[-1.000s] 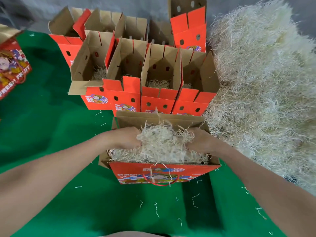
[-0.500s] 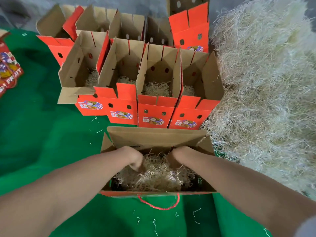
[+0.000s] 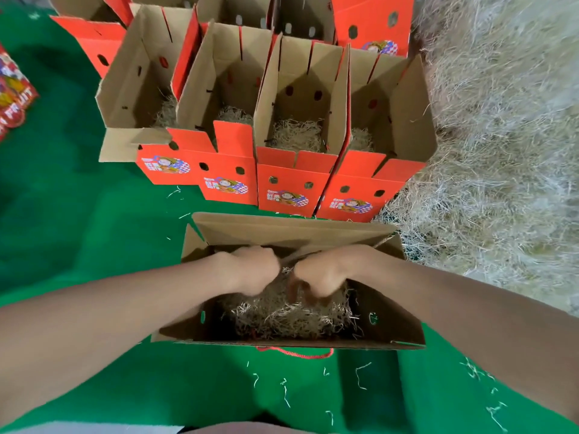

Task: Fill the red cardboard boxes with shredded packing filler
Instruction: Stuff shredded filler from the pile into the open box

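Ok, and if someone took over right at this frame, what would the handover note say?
Left grip and right grip: both down inside the near box, on its filler. They are blurred, so whether the fingers hold any is unclear.
The loose filler pile lies to the right, against the boxes.
Done: the near box has a layer of filler, and each box in the row of four boxes behind it shows some at the bottom.
Left: finish bedding this box. The back-row boxes cannot be seen into, so check them.
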